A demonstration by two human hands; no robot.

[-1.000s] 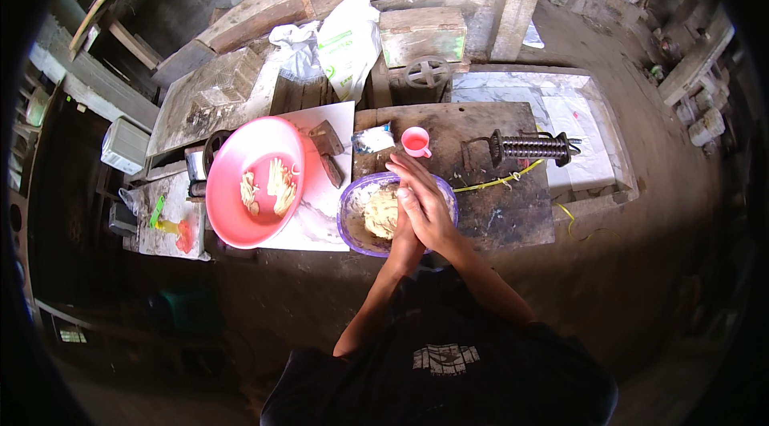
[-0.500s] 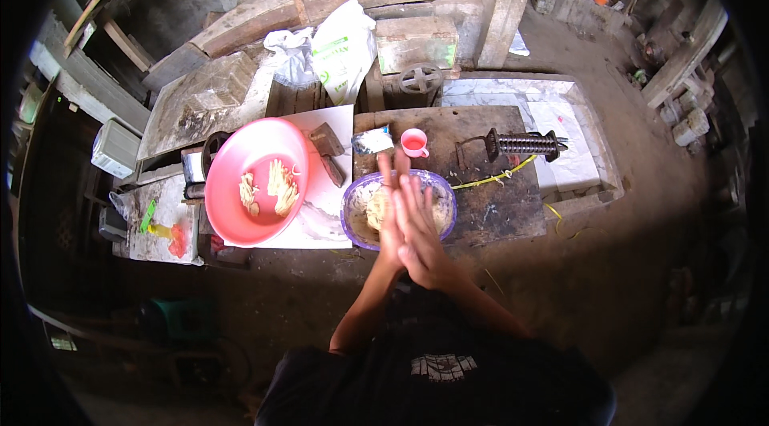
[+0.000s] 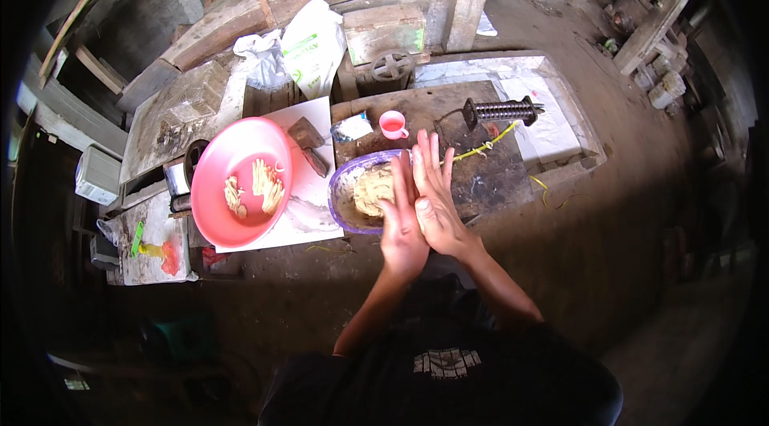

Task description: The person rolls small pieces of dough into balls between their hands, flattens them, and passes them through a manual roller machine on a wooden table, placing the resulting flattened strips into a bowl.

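Palms pressing together over the dough bowl

Left hand (image 3: 403, 222) and right hand (image 3: 436, 197) are pressing flat, fingers straight, above the purple bowl (image 3: 343, 205); anything between them is hidden and could be slipping onto the desk (image 3: 489, 173).

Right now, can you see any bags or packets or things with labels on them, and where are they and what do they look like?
White sack: stands behind the pink bowl, tall, white with a green printed patch.
Crumpled plastic bag: just left of the sack, whitish, scrunched.
Small packet: flat, pale and shiny, left of the pink cup.
Green and red wrappers: far left, lying on a pale board.
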